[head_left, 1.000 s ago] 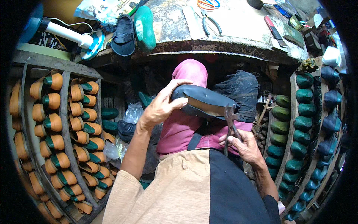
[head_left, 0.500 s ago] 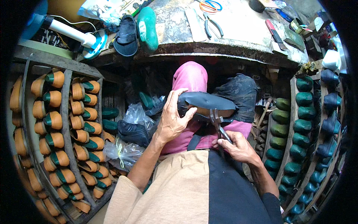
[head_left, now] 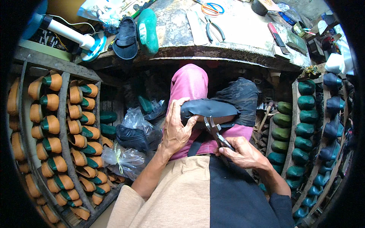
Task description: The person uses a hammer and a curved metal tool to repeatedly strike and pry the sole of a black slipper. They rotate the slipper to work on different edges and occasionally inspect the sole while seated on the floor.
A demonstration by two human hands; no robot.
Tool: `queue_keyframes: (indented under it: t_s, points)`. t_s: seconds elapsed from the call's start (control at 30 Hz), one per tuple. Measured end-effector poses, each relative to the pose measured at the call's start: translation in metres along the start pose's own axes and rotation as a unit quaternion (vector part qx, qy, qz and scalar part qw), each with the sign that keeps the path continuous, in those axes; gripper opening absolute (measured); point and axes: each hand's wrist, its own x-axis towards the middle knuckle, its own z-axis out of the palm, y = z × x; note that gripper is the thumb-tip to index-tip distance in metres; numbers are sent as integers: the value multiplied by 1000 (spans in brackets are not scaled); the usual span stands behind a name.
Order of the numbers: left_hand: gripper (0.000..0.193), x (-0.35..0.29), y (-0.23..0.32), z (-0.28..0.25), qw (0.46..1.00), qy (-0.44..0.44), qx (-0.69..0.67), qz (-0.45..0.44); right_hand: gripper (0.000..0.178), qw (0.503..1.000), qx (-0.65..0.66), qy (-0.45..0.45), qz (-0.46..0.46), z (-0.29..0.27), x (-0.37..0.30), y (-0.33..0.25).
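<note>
At the far left, orange and green shoe lasts [head_left: 49, 125] are being stored in rows on a wooden rack [head_left: 62, 114]. Clear plastic bags [head_left: 131, 125] are being kept beside the rack, low in the view. A dark shoe upper on its last [head_left: 209, 110], sole side up, is being supported over the pink-clad lap [head_left: 190, 87] near the centre of the view. The left hand [head_left: 175, 131] is being pressed against the shoe's near end, its fingers [head_left: 178, 108] being wrapped over the edge and clamped on it. Metal pincers [head_left: 215, 131] are being held in the right hand [head_left: 243, 154], whose fingers are being closed around the handles; the pincer head is being applied to the shoe's lower edge. Above, pliers [head_left: 215, 28] and scissors [head_left: 209, 7] are being left on the worktop [head_left: 243, 34]. At the right, dark green and blue lasts [head_left: 304, 114] are being stored on shelving.
</note>
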Motion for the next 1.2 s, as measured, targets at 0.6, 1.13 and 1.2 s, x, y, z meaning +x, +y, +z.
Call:
queue_keyframes:
  t_s: [0.6, 1.13, 1.2]
  points:
    - [51, -16, 3, 11, 996, 55, -56, -44, 32, 993, -76, 53, -77, 9, 21, -22]
    - [53, 5, 13, 24, 989, 62, -72, -113, 22, 975, -100, 163, -110, 37, 43, 11]
    - [52, 9, 12, 25, 989, 60, -77, -113, 19, 974, -120, 166, -101, 39, 46, 19]
